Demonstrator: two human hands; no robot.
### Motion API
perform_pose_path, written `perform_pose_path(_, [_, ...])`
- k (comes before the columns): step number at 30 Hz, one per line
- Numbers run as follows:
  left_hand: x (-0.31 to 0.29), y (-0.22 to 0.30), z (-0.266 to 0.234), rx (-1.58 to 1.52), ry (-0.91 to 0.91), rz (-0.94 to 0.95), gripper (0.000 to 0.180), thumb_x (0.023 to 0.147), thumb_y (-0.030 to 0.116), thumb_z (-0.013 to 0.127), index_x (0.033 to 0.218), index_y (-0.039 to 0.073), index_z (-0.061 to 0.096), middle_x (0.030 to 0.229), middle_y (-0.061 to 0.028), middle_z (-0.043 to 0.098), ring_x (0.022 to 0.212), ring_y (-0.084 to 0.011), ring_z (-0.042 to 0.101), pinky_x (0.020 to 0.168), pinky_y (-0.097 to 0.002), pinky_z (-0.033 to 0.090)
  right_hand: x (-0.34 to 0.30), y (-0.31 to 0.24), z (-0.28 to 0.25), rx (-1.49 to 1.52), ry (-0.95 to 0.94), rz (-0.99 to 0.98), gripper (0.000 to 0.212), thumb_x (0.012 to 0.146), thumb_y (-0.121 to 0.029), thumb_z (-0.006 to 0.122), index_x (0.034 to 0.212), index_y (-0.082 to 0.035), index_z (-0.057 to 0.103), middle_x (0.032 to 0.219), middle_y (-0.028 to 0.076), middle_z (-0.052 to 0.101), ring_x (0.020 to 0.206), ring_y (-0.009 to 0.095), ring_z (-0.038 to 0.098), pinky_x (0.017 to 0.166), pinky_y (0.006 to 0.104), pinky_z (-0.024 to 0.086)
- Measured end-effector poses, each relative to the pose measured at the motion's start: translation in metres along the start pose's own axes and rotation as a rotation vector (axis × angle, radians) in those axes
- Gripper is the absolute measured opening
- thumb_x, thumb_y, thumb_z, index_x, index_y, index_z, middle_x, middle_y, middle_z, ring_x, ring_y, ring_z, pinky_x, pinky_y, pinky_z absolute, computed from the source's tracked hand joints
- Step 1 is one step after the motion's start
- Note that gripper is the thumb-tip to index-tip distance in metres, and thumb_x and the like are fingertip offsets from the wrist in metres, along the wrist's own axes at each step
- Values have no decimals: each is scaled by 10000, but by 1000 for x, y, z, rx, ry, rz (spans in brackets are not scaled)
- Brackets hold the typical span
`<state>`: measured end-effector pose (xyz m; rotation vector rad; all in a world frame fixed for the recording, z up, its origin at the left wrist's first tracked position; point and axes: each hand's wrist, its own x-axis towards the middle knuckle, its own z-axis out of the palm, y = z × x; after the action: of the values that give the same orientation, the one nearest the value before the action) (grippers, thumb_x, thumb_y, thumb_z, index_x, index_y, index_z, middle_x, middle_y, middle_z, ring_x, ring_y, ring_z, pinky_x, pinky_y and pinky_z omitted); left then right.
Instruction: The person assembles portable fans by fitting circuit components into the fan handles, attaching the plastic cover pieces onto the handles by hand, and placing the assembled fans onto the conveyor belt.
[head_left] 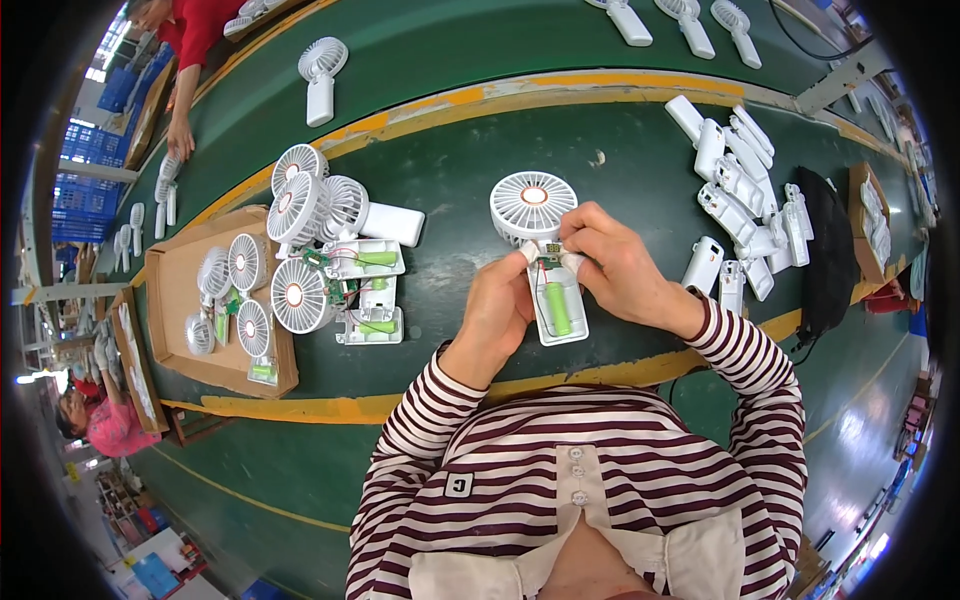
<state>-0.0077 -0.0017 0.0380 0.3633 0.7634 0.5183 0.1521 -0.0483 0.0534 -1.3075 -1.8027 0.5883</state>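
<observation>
A white handheld fan lies in front of me, head away from me, its handle open. In the handle a green battery cell and thin wires show, with a small circuit board near the neck. My left hand grips the handle's left side, thumb near the board. My right hand is closed at the neck by the board, fingertips pressed there; both thumbs look covered in white. Whether the right fingers pinch a small part is hidden. To the left, several opened fans show green cells and boards.
Several white handle covers are piled at right, beside a black cloth item. A cardboard tray at left holds more fans. Beyond the yellow-edged divider a green belt carries finished-looking fans. A co-worker's hand reaches in at far left.
</observation>
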Motion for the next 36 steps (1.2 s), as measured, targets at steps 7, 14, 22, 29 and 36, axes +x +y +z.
perform_pose_path(7, [3, -2, -5, -6, -15, -15, 297, 890, 199, 399, 1072, -21, 482, 982, -101, 577, 864, -196, 588, 718, -351, 502, 0, 0, 1, -13, -21, -10, 120, 667, 87, 519, 781, 50, 514, 920, 131, 481, 805, 289, 508, 666, 351, 431])
perform_pose_path(14, [5, -5, -7, -16, -21, -22, 304, 893, 188, 383, 1081, -33, 476, 996, -115, 571, 852, -213, 592, 717, -363, 506, 0, 1, 0, -11, -40, -19, 131, 657, 109, 508, 772, 46, 499, 926, 131, 477, 811, 294, 506, 668, 348, 431])
perform_pose_path(22, [1, -1, -3, 32, -35, -34, 352, 889, 173, 325, 1138, -51, 437, 1049, -153, 558, 935, -264, 571, 813, -400, 474, 0, 0, -1, 9, -64, 19, 148, 653, 120, 508, 779, 44, 494, 932, 130, 474, 824, 302, 508, 664, 350, 435])
perform_pose_path(29, [3, -3, -4, 18, 14, -22, 266, 881, 156, 398, 1022, -40, 509, 938, -101, 586, 828, -195, 593, 669, -338, 515, -1, 2, 0, -174, -111, -99, 193, 607, 104, 523, 787, 39, 497, 938, 132, 477, 848, 300, 498, 694, 356, 453])
perform_pose_path(36, [4, -6, -8, 0, 45, -25, 256, 873, 159, 413, 1004, -35, 519, 912, -91, 588, 782, -166, 592, 643, -314, 508, -5, 3, 3, -378, -171, -219, 220, 577, 42, 554, 791, 40, 502, 948, 137, 486, 841, 290, 499, 700, 346, 442])
